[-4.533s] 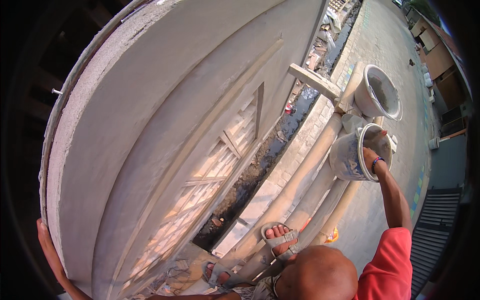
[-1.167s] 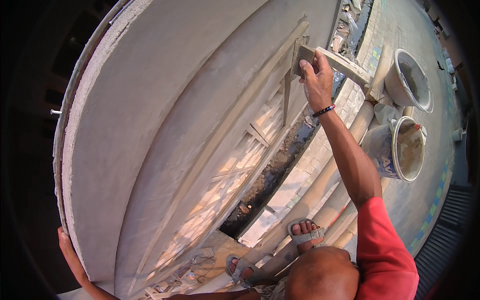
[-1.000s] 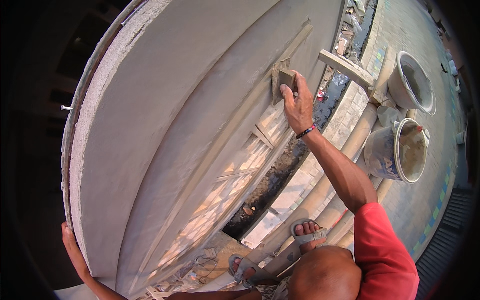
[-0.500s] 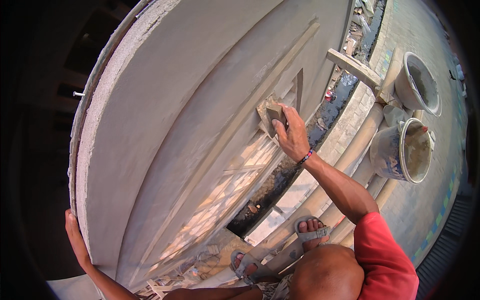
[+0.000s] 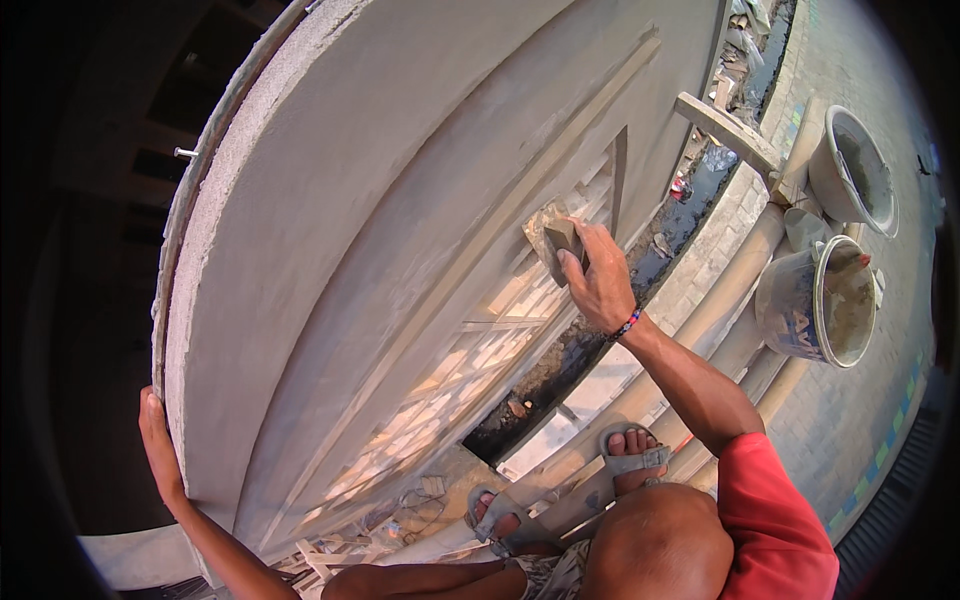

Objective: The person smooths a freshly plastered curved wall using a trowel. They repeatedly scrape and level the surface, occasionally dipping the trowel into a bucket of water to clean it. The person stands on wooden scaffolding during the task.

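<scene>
My right hand [image 5: 600, 280] is closed on a flat plastering float [image 5: 545, 228], its face against a straight moulding [image 5: 610, 95] on the grey rendered wall [image 5: 300, 150], just above a latticed section [image 5: 490, 330] lit by sun. At far left, my left hand [image 5: 160, 445] grips the rough outer edge [image 5: 180, 330] of that wall, its fingertips partly hidden behind it. A bolt [image 5: 186, 153] sticks out from the edge higher up.
My sandalled feet [image 5: 630, 450] stand on bamboo poles [image 5: 720, 290] over a drain channel [image 5: 515, 400]. Two buckets with grey mix [image 5: 785, 310] [image 5: 825, 180] sit on the right, near a wooden crossbar [image 5: 730, 130]. A paved street [image 5: 880, 420] lies below, with rubble along the drain.
My right hand left the bucket, raised the float to the upper moulding, then moved it down and left along the wall. My left hand has stayed on the edge; the view has shifted slightly.
</scene>
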Demonstrator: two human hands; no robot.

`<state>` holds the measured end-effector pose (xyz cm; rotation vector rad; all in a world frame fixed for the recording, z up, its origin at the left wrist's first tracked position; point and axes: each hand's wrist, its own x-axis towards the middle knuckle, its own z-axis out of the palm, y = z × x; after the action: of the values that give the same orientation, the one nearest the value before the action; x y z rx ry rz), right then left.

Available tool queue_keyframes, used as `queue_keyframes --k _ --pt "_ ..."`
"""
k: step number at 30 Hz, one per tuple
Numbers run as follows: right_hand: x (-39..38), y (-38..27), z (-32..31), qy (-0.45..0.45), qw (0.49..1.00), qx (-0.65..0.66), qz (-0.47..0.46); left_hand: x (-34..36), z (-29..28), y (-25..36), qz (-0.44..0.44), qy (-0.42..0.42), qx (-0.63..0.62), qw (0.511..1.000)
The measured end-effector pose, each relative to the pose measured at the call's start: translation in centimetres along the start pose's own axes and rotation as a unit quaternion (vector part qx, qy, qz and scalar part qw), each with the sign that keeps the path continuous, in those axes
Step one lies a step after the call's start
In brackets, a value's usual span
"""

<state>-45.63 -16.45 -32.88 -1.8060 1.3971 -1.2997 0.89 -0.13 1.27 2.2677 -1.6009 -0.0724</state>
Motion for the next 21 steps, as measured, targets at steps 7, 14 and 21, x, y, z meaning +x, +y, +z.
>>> queue_keyframes --k 7,14,21 --pt "3.4 -1.6 0.5 0.068 0.996 0.054 -0.004 0.3 0.4 -0.1 0.002 0.008 -0.008 1.0" --pt "1.2 -0.8 -5.8 -0.006 0.999 -0.042 0.005 -0.1 0.3 0.3 -0.012 0.014 0.006 1.0" --pt "11.6 -2.0 -11.3 0.035 0.975 -0.205 -0.085 0.0 0.4 -0.2 -0.017 0.025 -0.002 1.0"
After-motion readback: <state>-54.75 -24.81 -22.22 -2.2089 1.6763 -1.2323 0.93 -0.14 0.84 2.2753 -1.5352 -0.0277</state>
